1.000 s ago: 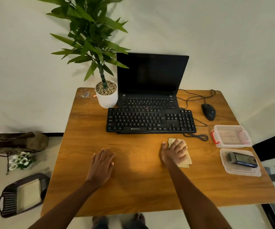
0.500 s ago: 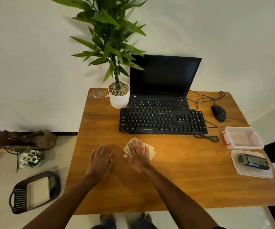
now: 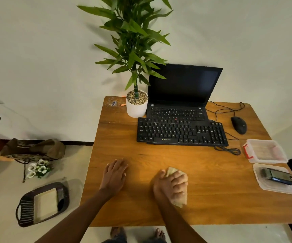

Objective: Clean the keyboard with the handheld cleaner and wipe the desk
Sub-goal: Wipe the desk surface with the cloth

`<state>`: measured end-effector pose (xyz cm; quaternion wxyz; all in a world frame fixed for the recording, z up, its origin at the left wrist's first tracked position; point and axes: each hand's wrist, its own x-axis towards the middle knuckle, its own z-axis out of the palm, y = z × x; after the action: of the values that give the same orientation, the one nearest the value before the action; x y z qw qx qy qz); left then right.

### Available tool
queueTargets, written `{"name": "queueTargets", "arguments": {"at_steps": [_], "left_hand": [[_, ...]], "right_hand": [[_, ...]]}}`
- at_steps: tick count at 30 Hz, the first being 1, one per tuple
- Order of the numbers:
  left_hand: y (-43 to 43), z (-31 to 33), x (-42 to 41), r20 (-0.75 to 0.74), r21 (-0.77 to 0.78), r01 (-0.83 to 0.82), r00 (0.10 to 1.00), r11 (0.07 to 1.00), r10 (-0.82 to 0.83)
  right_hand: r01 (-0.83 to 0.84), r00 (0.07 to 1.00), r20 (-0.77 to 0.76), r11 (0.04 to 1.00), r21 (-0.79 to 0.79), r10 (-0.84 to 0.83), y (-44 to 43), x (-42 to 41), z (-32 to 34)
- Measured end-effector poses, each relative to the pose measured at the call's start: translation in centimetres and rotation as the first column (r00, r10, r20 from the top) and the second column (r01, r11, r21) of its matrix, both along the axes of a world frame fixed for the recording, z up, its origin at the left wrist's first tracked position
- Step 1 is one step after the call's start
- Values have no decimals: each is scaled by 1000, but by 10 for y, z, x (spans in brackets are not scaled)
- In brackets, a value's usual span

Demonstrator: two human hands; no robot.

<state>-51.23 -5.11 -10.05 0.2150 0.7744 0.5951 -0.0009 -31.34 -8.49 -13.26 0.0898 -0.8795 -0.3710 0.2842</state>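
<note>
Right hand (image 3: 172, 187) lies on the cloth (image 3: 172, 171). Its fingers are blurred, but I read them as straight, pressing the cloth to the counter (image 3: 212, 199) near the front edge. Left hand (image 3: 114, 174) is flat, fingers relaxed, holding nothing, just left of it. Keyboard (image 3: 182, 132) lies beyond both hands, long axis left to right. Judgement: most bare counter stretches rightward, so I'd sweep the right hand that way.

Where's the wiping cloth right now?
In the head view, the beige wiping cloth sits under the right hand on the wooden desk, right of the flat left hand and in front of the black external keyboard.
</note>
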Motion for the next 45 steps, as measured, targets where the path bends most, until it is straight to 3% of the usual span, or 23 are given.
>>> {"name": "queueTargets", "arguments": {"at_steps": [1, 3, 4, 6, 8, 11, 12, 13, 15, 17, 20, 23, 26, 27, 30, 32, 33, 35, 37, 39, 41, 42, 45], "left_hand": [[-1, 0, -3, 11, 0, -5, 1000, 1000, 5], [-3, 2, -8, 3, 1, -8, 1000, 1000, 8], [-3, 3, -11, -13, 7, -8, 1000, 1000, 8], [-3, 3, -19, 3, 24, -32, 999, 999, 31], [-4, 2, -26, 32, 40, -60, 998, 997, 59], [-5, -6, -33, 25, 68, -57, 998, 996, 56], [-5, -6, -33, 28, 64, -54, 998, 997, 52], [-4, -6, -34, 35, 66, -52, 998, 996, 50], [-3, -6, -34, 54, 70, -47, 998, 996, 43], [0, -5, -35, 60, 70, -43, 997, 997, 39], [2, -6, -45, 62, 63, -53, 997, 997, 49], [2, -8, -61, 67, 67, -100, 993, 993, 95], [0, -7, -81, 79, 46, -172, 983, 984, 168], [-1, -7, -87, 78, 54, -199, 978, 979, 194], [-7, -3, -105, 106, 82, -295, 952, 952, 286], [-11, 3, -114, 145, 109, -355, 930, 928, 339], [-14, 4, -120, 170, 137, -384, 917, 913, 360], [-19, 5, -126, 210, 178, -432, 894, 884, 395], [-22, 7, -128, 231, 196, -446, 887, 873, 401], [-23, 10, -123, 231, 178, -435, 890, 882, 393], [-21, 10, -115, 229, 141, -415, 897, 899, 378], [-20, 9, -110, 222, 128, -392, 906, 911, 359], [-23, 2, -101, 186, 125, -320, 937, 939, 295]], "right_hand": [[-19, 998, 67, 997, 69, 14, 8, -17, -3], [-143, 990, -26, 982, -121, 141, 19, -53, 26], [-182, 981, 42, 977, -107, 187, 22, -68, 32], [-489, 870, 56, 872, -39, 490, 11, -74, 25], [-686, 705, 213, 727, -35, 676, -2, -65, 9], [-823, 525, 258, 561, -88, 811, -26, -22, -1], [-818, 520, 261, 562, -124, 813, -35, -6, 4], [-795, 543, 257, 588, -148, 799, -44, 7, 11], [-625, 750, 186, 772, -113, 635, -51, 24, 18], [-244, 957, 150, 969, -41, 248, -38, 23, 27], [122, 989, 83, 992, -14, -121, 3, 8, 32], [99, 994, -55, 995, -9, -99, 42, -4, 28], [-16, 1000, 6, 1000, 15, 16, 74, -49, 25], [-64, 997, -40, 998, 2, 64, 83, -69, 29], [-146, 989, -46, 984, -100, 142, 103, -132, 27], [-391, 920, -34, 918, -62, 390, 98, -168, 22], [-539, 842, -21, 842, -7, 539, 93, -181, 15], [-822, 569, 27, 567, 52, 822, 81, -194, 12], [-964, 265, 54, 262, 50, 963, 63, -193, 12], [-984, 156, 71, 149, 99, 985, 47, -170, 15], [-983, 170, 143, 157, 97, 975, 33, -128, 10], [-973, 228, 198, 220, 64, 953, 27, -102, 8], [-810, 578, 176, 586, 4, 797, 13, -14, 8]]}}
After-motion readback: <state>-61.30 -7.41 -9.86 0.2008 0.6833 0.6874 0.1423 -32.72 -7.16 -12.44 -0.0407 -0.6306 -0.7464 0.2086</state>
